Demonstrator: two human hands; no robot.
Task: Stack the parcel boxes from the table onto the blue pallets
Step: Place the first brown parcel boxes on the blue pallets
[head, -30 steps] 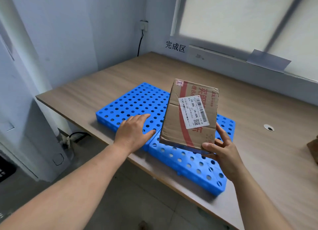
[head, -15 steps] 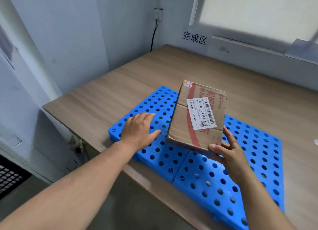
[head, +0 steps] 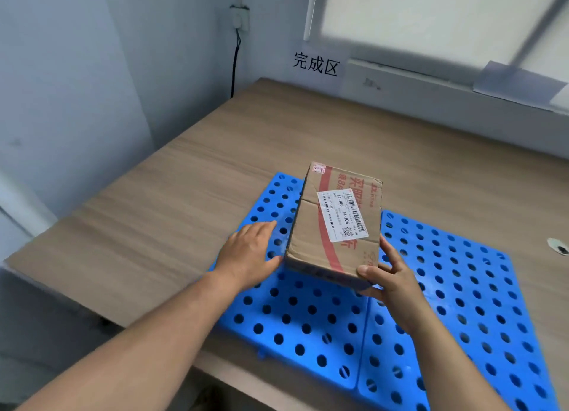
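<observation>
A brown cardboard parcel box (head: 334, 223) with red tape and a white shipping label is tilted over the back of the left blue pallet (head: 295, 315). My right hand (head: 388, 275) grips its near right corner, thumb on top and fingers underneath. With straight fingers, my left hand (head: 249, 253) lies flat on the left pallet beside the box's left side. A second blue pallet (head: 462, 287) adjoins the first on the right. Whether the box touches the pallet is hidden.
Both pallets lie on a wooden table (head: 184, 195) near its front edge. A wall with a socket and black cable (head: 235, 56) stands at the back left. A window sill (head: 431, 81) runs behind. A small round cable hole (head: 558, 248) sits at the right.
The view has come closer to the pallets. The box has come lower and nearer the left pallet, still held by my right hand. My left hand stays on the pallet beside it.
</observation>
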